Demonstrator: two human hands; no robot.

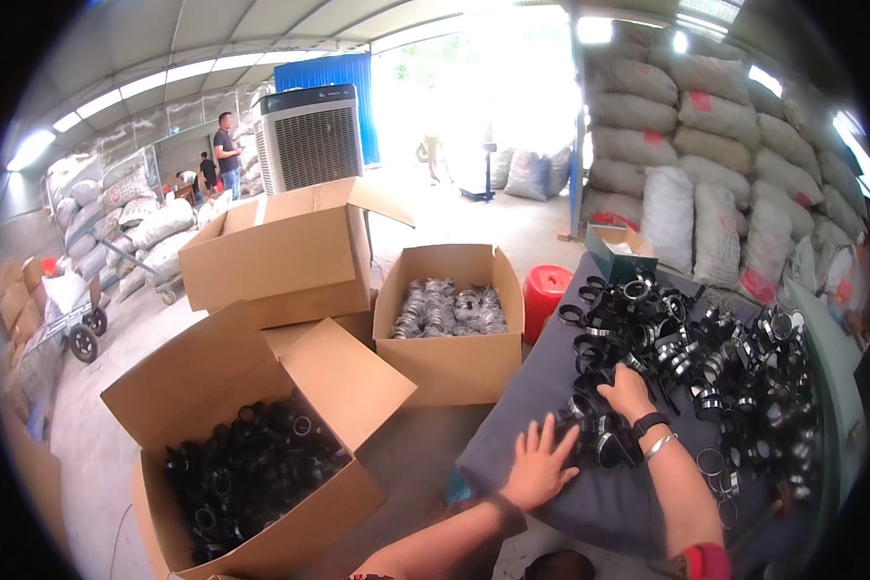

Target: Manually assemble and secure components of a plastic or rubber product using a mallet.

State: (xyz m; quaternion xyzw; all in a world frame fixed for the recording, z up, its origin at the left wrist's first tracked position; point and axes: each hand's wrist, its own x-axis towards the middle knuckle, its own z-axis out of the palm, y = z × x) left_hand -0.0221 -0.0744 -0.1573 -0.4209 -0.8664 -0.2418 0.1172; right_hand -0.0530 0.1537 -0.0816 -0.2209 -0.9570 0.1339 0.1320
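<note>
A loose pile of black rings with shiny metal parts (715,358) spreads over the dark grey cloth-covered table (522,387) at the right. My left hand (541,462) lies over the table's near left part, fingers spread, its fingertips beside a few of the rings; nothing is in its grasp. Farther right, my right hand (628,394), with a black band and a silver bangle at the wrist, reaches into the pile's near left side. Its fingers are curled and pinched together among the rings, and what lies between them is hidden.
An open carton (261,522) full of black rings stands at lower left. Beyond it are a carton (454,367) of plastic-wrapped parts, a larger carton (271,261) and a red stool (548,290). Stacked sacks (715,116) line the back right; a person (227,155) stands far left.
</note>
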